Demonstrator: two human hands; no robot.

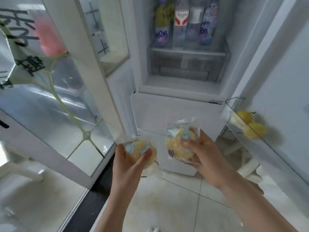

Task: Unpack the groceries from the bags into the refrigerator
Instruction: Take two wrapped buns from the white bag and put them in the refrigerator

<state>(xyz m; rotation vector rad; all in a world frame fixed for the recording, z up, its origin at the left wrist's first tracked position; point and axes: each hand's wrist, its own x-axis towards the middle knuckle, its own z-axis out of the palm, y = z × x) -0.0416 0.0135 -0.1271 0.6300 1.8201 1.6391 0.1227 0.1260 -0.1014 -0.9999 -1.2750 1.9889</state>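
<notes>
I stand before the open refrigerator (147, 77). My left hand (128, 162) grips a round pale-yellow bun in a clear wrapper (142, 150), its thumb over the top. Beside it, my right hand (203, 153) holds a second wrapped bun (178, 145) with blue and white print. Both buns hang in front of the shut lower freezer door (175, 108), below the fridge compartment. Two bottles (162, 25) and cartons (181, 22) stand on the shelf inside, above a clear drawer (187, 66).
The open fridge door (274, 81) is at the right; its clear bin (234, 114) holds two yellow pears (250, 124). A glass sliding door with a white frame (93, 91) stands at the left. White bags (245, 161) lie on the tiled floor (175, 198).
</notes>
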